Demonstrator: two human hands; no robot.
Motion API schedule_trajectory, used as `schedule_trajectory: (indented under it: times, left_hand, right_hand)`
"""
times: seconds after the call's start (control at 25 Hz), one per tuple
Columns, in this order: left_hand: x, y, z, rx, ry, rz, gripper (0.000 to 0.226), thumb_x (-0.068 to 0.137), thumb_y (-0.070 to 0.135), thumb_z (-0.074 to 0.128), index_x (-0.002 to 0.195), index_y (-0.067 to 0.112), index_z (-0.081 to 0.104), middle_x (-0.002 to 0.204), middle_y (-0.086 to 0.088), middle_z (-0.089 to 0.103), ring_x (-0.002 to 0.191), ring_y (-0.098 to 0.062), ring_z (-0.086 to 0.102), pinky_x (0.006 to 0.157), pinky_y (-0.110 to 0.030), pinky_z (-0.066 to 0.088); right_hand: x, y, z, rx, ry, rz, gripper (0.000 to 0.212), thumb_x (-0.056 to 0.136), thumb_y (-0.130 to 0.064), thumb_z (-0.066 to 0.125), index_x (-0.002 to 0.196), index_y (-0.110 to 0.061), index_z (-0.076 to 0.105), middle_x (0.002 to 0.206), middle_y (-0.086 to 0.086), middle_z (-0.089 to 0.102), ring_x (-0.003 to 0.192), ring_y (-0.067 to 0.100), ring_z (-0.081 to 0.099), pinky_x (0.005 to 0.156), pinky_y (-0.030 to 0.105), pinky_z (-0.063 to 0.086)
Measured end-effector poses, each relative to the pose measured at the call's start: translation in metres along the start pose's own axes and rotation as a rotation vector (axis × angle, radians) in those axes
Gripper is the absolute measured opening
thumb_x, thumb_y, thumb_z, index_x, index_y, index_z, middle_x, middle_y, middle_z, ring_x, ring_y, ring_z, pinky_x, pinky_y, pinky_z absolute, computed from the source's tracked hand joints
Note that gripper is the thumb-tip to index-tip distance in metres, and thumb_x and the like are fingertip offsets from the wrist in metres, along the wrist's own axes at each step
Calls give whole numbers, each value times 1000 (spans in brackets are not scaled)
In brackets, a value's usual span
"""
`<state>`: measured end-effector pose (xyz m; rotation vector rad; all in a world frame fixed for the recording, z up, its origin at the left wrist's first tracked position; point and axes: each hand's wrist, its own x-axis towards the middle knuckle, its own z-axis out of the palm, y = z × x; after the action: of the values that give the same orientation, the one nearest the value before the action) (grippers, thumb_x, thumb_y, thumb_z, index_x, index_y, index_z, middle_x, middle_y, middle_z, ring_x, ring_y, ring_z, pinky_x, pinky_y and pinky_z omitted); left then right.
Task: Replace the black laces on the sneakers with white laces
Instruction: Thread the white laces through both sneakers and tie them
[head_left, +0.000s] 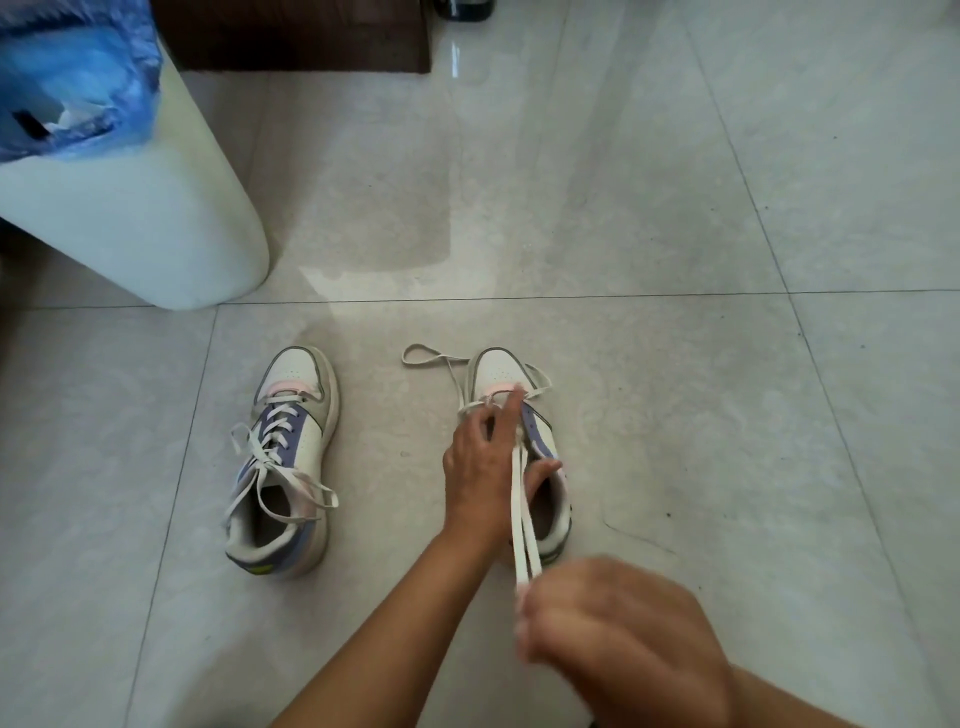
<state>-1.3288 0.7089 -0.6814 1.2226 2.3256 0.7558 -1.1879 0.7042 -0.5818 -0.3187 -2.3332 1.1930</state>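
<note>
Here, your left hand (480, 457) presses the right sneaker (540, 441) on the floor (675, 208); your right hand (618, 639) pinches the white lace (522, 519): soft, limp, light. Grip near its ends.

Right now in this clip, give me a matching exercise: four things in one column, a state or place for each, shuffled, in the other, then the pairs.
Things:
1. left shoe
2. right shoe
3. right hand
4. bin

States:
A. pulls two white lace strands taut
B. fully laced in white, untouched
C. lined with a blue bag
D. steadied by the left hand, barely laced

Pairs: 1-B, 2-D, 3-A, 4-C
</note>
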Motion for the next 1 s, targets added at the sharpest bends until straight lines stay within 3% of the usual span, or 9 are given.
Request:
schedule_trajectory:
  times: [0.08,0.16,0.32,0.4,0.48,0.56,0.72,0.84,1.0]
  left_hand:
    - [0,-17,1,-52,91,346,36,91,41,50,116,19,63,121,-7,56,113,-21,50,85,-42,51]
    - [-9,-19,-12,-161,14,503,43,99,39,38,100,10,70,115,-9,64,111,-17,55,87,-37,49]
    - [-28,19,-55,-580,-234,241,28,92,39,43,102,28,67,102,11,68,99,-3,61,85,-22,48]
    - [-41,44,-66,-733,-288,84,29,86,47,42,101,37,65,101,13,68,99,-1,61,87,-21,48]
    - [-55,60,-73,-754,-351,7,41,83,58,39,105,37,65,107,12,66,108,-2,58,95,-28,46]
    - [-68,66,-82,-709,-541,55,47,80,62,38,113,37,61,113,11,63,113,0,54,100,-27,43]
    - [-13,36,-102,-878,-585,35,30,85,37,63,111,23,58,101,6,66,96,-8,63,84,-26,52]
    - [83,-24,-76,-396,-165,-176,13,94,12,53,106,11,60,97,-4,62,89,-18,59,78,-27,45]
    - [135,-82,-17,529,-326,-36,30,91,6,42,120,7,52,123,-13,47,111,-31,46,85,-36,38]
  right_hand:
    - [3,7,-14,-100,212,-103,4,88,-10,62,88,-13,65,82,2,67,75,16,65,69,24,53]
    - [11,16,-27,35,331,148,12,85,-17,66,93,-24,64,85,-8,66,76,11,65,71,21,52]
    - [23,50,-34,620,456,1032,23,90,-22,58,111,-16,58,89,12,69,79,24,70,69,30,56]
    - [32,66,-27,818,282,1330,26,99,-26,44,103,-7,60,94,17,66,76,25,69,64,31,55]
    - [45,76,-6,1107,44,1422,42,101,-36,34,95,-4,60,85,15,65,73,24,68,61,29,55]
    - [59,85,8,1283,83,1488,50,100,-43,33,91,-1,59,68,11,61,60,22,65,53,25,54]
    - [68,96,-1,1061,87,1402,15,91,-19,55,96,-5,56,58,3,43,47,11,41,39,18,34]
    - [60,92,-4,876,35,1395,25,100,-26,42,88,-8,55,50,-1,39,40,9,35,37,17,28]
    - [63,80,0,740,76,1329,30,101,-24,39,88,-4,57,53,5,51,44,15,47,42,21,41]
